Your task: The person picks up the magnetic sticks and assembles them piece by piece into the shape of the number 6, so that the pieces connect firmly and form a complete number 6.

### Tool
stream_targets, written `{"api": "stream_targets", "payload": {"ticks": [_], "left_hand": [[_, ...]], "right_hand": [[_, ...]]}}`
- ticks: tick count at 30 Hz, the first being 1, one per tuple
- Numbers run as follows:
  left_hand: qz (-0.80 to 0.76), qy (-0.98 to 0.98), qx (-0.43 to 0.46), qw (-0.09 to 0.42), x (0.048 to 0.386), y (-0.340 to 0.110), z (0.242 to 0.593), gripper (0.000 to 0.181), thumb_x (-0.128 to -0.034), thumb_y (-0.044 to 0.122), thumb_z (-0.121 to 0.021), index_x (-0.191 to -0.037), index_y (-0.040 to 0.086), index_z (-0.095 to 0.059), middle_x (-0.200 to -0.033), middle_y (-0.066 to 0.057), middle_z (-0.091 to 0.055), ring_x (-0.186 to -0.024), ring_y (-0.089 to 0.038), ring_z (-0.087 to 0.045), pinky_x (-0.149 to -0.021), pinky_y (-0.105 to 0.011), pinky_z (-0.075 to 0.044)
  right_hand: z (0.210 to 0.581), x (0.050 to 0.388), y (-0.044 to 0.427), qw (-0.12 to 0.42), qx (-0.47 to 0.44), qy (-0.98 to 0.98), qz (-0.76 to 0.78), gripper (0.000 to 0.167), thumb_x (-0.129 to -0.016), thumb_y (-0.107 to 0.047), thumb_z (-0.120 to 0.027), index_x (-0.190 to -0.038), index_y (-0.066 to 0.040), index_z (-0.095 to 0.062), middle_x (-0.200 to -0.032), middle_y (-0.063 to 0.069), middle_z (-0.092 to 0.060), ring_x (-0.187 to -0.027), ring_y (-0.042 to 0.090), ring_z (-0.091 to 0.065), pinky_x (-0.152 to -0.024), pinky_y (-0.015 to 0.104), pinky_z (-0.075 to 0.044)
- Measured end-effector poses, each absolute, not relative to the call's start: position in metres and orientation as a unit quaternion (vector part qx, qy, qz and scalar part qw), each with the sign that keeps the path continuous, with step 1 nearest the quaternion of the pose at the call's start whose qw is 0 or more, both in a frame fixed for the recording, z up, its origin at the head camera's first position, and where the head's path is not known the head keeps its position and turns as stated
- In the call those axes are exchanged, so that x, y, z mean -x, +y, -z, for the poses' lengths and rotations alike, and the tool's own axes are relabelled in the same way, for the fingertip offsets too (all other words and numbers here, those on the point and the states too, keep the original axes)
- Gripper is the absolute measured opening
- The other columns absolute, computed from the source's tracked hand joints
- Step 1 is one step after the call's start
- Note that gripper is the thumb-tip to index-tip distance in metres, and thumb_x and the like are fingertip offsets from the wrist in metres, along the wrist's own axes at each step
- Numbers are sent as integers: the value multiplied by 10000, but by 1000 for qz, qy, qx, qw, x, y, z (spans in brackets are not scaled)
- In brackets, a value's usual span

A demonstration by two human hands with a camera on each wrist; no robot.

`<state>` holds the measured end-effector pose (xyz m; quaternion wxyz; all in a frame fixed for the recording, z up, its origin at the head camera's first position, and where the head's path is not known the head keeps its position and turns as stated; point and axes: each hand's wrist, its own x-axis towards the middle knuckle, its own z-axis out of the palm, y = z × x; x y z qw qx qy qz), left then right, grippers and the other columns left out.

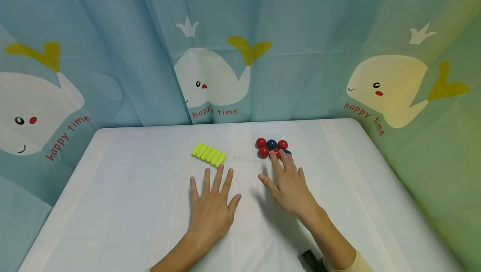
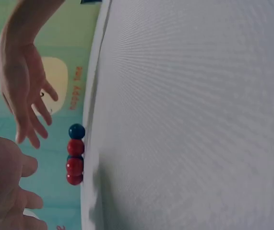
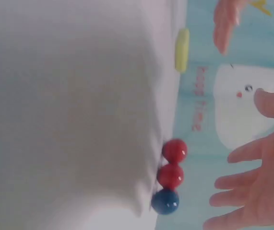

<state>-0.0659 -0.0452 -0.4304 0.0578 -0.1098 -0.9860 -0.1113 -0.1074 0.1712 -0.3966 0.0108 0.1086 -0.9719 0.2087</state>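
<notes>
Left of centre on the white desk (image 1: pixel 112 205), yellow sticks (image 1: pixel 211 155) lie side by side in a slanting row. Just in front of them is the left hand (image 1: pixel 211 210), fingers straight and spread, grasping nothing; the right wrist view shows it raised clear of the sticks. Farther right, balls (image 1: pixel 263 152) sit in two close rows: red, blue, red at the back and red, red, blue in front. Toward the front row reaches the right hand (image 1: pixel 290 188), released, its extended fingers partly hiding the balls; both wrist views show it apart from them. Beside its forearm is a black object (image 1: pixel 310 260).
</notes>
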Motion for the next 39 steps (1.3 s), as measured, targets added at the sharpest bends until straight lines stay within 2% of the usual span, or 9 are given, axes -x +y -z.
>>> {"api": "stream_targets", "payload": {"ticks": [6,9,12,16,19,22,26,31,39], "left_hand": [[117,-986,113,47,67,-47,432,648,-1070,487,-493,-1629,184,-368,-1709,-98,-297,-1552,-465,-284,-1190,-759,-168],[115,-985,121,53,72,-48,432,663,-1045,444,-569,-1616,157,-391,-1694,-118,-326,-1533,-466,-325,-1176,-759,-213],[115,-983,128,66,80,-50,432,674,-998,371,-671,-1583,122,-448,-1644,-154,-413,-1477,-456,-424,-1154,-729,-300],[134,-980,123,83,99,-51,428,632,-931,262,-765,-1492,64,-553,-1462,-179,-581,-1262,-395,-605,-1049,-603,-474],[162,-978,109,79,117,-51,424,564,-905,195,-792,-1414,29,-613,-1312,-172,-637,-1064,-356,-650,-894,-518,-545],[192,-975,88,71,133,-53,422,486,-880,125,-807,-1329,9,-662,-1189,-167,-660,-939,-349,-655,-765,-477,-556],[226,-969,68,66,150,-56,423,402,-864,56,-805,-1247,2,-698,-1089,-155,-679,-897,-321,-680,-712,-431,-575],[257,-964,47,52,163,-56,425,345,-874,39,-792,-1208,15,-709,-1065,-139,-675,-894,-259,-669,-688,-394,-581],[258,-965,21,44,172,-55,432,298,-848,49,-830,-1128,20,-730,-1026,-122,-650,-861,-245,-645,-676,-385,-571]], "right_hand": [[392,130,183,21,-93,-970,-225,739,-1004,-316,-684,-1561,63,-381,-1516,367,-411,-1358,573,-454,-1075,709,-420],[394,142,189,1,-71,-968,-242,691,-987,-264,-702,-1541,43,-426,-1459,346,-439,-1295,552,-485,-1037,667,-475],[396,154,196,-11,-53,-966,-252,639,-973,-220,-709,-1511,29,-472,-1411,345,-459,-1267,539,-498,-1031,652,-484],[398,167,205,-17,-32,-964,-262,586,-965,-170,-702,-1476,38,-505,-1376,352,-465,-1241,522,-501,-1020,639,-481],[398,175,211,-24,-20,-965,-262,568,-959,-148,-704,-1458,47,-516,-1373,348,-468,-1238,511,-498,-1033,629,-481],[399,183,214,-30,-19,-966,-257,546,-949,-132,-710,-1431,57,-536,-1364,347,-488,-1243,513,-499,-1053,629,-473],[403,192,217,-42,-18,-965,-259,513,-937,-111,-717,-1395,62,-564,-1341,348,-517,-1242,514,-499,-1040,625,-480],[409,200,224,-45,-13,-961,-272,460,-928,-104,-724,-1336,63,-593,-1303,338,-557,-1202,489,-531,-993,591,-510],[414,202,224,-36,-25,-960,-278,354,-892,-63,-744,-1202,65,-628,-1167,297,-660,-1092,441,-601,-922,549,-522]]}}
